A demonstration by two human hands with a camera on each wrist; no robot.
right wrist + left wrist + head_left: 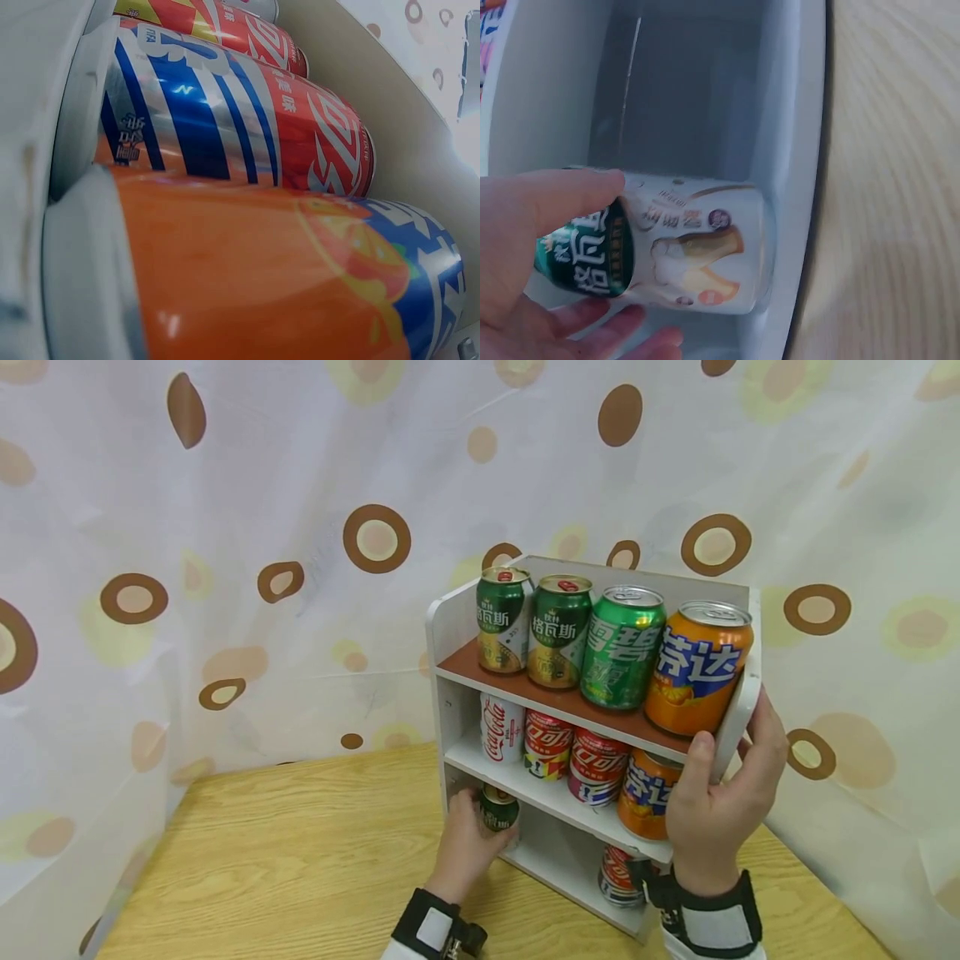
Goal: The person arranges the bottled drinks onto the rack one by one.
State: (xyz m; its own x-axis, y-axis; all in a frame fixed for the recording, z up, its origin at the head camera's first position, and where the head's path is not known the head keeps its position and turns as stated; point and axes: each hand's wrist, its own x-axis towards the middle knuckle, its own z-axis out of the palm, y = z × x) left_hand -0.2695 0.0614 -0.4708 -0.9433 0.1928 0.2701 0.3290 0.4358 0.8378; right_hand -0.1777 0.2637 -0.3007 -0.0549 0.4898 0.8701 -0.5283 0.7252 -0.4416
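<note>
My left hand [465, 850] holds a green-and-white drink can [697, 247] at the left end of the bottom level of a small white shelf rack [439, 718]. In the left wrist view, the thumb lies over the can and the other fingers go beneath it; its base is right at the lower board. My right hand [716, 814] grips the rack's right side panel [745, 710], thumb at the front edge and fingers round the outside. Beside that hand stands an orange soda can [651, 797] on the middle level.
On the top level stand two green-and-gold cans [558, 631], a green can [624, 647] and an orange can [699, 668]. A white cola can [501, 727] and two red cola cans [547, 739] share the middle level. Another red can [618, 877] stands bottom right. The rack rests on a wooden table [300, 860].
</note>
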